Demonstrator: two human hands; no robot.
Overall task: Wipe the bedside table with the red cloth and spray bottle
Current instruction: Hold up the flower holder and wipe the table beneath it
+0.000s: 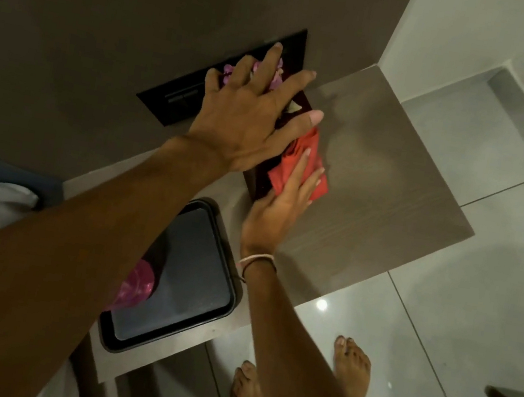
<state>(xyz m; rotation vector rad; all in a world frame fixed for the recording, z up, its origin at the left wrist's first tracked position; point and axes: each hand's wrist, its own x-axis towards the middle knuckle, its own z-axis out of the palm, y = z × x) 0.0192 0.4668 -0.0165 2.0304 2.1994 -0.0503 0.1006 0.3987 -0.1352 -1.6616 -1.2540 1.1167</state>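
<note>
The wiping is under way but, judging by where the cloth sits, only part of the surface has been covered. The person's right hand (pixel 282 201) lies flat on the red cloth (pixel 300 166), fingers stretched out and pressing it down rather than clenched around it, so the grip is an open-palmed hold on the fabric. The cloth is bunched near the back of the bedside counter (pixel 393 184), close to the wall and beside a dark red object (pixel 258 180) that stands there.

The left hand (pixel 249 117) reaches over that object with fingers spread; it appears to rest on or steady something topped with pale purple flowers (pixel 227 72), but whether it truly grips it cannot be told, since the hand hides what is beneath. Behind it a black switch panel (pixel 173 102) is set into the wall.

The wide wood-grain area to the right and front of the counter shows no cloth on it, and whether it has been wiped cannot be read from its look. A dark tray (pixel 223 281) sits at the near left end with a pink plastic item (pixel 137 285) on it, partly hidden by the left forearm; it may be the spray bottle, though that is not clear. The counter under the tray and under the dark red object probably remains to be done, and no spraying is visible at this moment
</note>
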